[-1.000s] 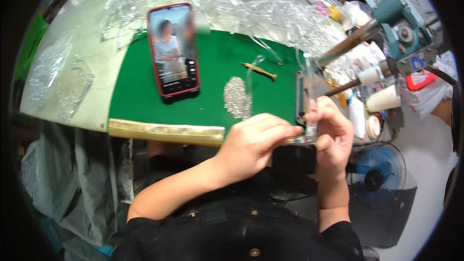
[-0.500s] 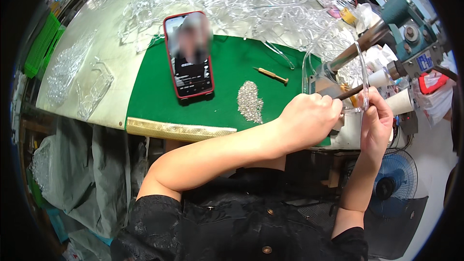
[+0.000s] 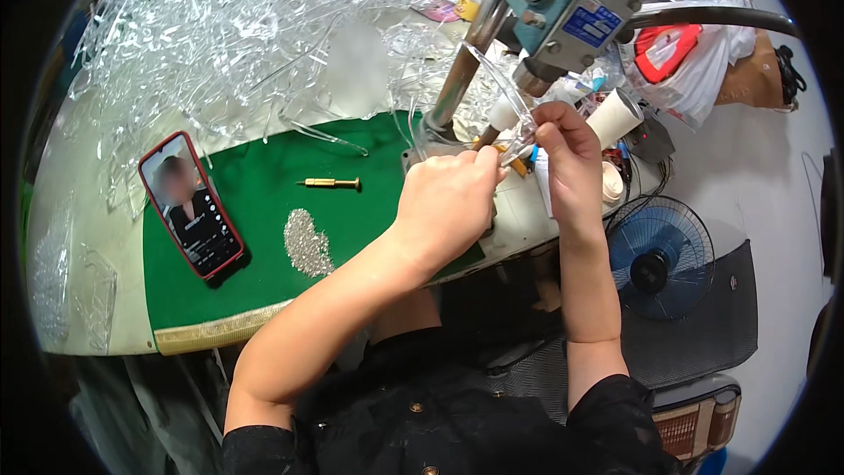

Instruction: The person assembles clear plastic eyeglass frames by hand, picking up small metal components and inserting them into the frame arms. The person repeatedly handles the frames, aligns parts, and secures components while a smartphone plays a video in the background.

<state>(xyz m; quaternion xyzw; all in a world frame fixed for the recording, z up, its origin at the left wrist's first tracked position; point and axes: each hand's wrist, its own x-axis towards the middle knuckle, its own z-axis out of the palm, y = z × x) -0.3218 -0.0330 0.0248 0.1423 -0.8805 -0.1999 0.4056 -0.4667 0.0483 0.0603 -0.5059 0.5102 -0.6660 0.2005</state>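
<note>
My left hand [image 3: 447, 202] is closed, back of the hand up, at the foot of a bench press [image 3: 563, 0]. Its fingertips are hidden, but it grips one end of a clear plastic eyeglass frame [image 3: 514, 151]. With thumb and bent fingers, my right hand [image 3: 570, 154] pinches the other side of the frame. One long clear temple rises from my right fingers toward the press. Left of my left hand, on a green mat [image 3: 255, 185], lie a small brass-coloured screwdriver [image 3: 330, 183] and a heap of tiny silvery metal parts [image 3: 306, 244].
A red-edged phone [image 3: 191, 205] leans at the mat's left. A large tangle of clear plastic pieces [image 3: 237, 44] covers the far table. A gold strip [image 3: 220, 327] edges the mat. To the right are a white cylinder [image 3: 615, 119] and a blue fan [image 3: 661, 257].
The view has swung right, so the table things appear farther left and the press more central. Both hands still hold the frame, whose temple now tilts left.
</note>
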